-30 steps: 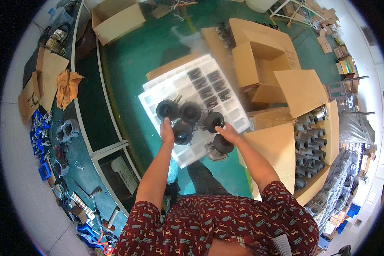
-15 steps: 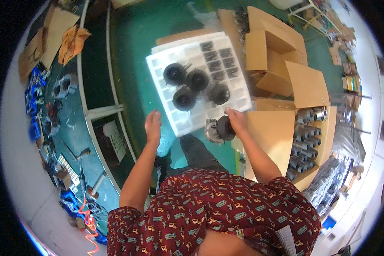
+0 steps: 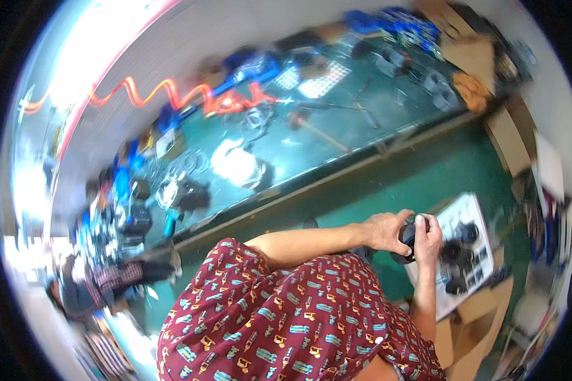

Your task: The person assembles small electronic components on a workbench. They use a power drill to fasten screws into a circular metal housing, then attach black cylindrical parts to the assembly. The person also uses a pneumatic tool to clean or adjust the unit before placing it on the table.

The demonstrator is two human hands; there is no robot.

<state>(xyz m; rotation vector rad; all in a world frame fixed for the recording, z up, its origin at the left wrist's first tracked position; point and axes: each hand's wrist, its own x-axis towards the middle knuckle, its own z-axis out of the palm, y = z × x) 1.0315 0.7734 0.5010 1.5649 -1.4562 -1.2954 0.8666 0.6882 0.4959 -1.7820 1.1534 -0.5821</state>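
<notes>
Both my hands are closed around a round black part [image 3: 408, 239], in front of my body at the right. My left hand [image 3: 385, 231] wraps it from the left side, fingers and thumb curved about it. My right hand [image 3: 429, 236] grips it from the other side, with the thumb on top. Much of the part is hidden by my fingers, including the silvery metal body seen on it earlier. Just beyond my right hand lies a white foam tray [image 3: 450, 214], tilted in view, with several round black parts [image 3: 452, 253] on it.
A long green-topped workbench [image 3: 311, 143] runs across the view ahead, carrying tools, cables and metal housings. An orange coiled hose [image 3: 171, 92] stretches over its left side. Another person [image 3: 111, 279] is at the far left. Open cardboard boxes [image 3: 483, 311] stand at the lower right.
My view has swung left, so the workbench now lies ahead and the tray at the right. My left hand, previously open and empty, has joined my right hand on the part.
</notes>
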